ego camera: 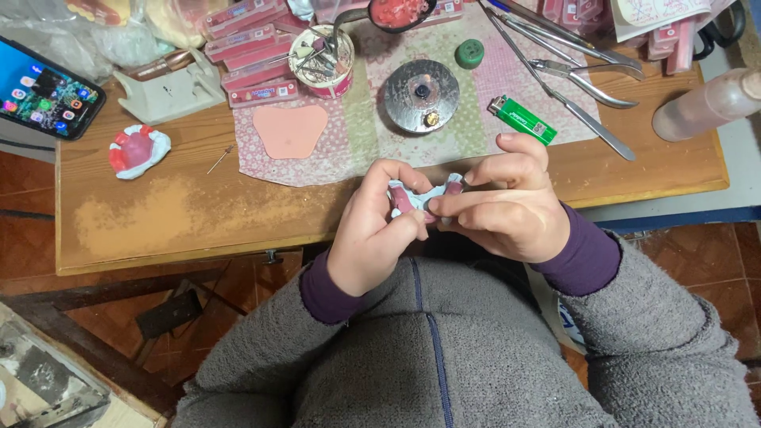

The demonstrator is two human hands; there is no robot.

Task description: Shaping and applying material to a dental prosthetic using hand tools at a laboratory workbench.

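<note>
Pink-and-white dental cast (420,198) lay crosswise at frame centre, pinched between left hand (372,234) and right hand (499,210), just over the wooden table (182,214) edge.

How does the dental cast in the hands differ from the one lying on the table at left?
The held cast is gripped by the left hand and right hand at the table edge and largely hidden by fingers; the table cast lies free, untouched and fully visible, with red wax. Both are white plaster with pink parts.
</note>
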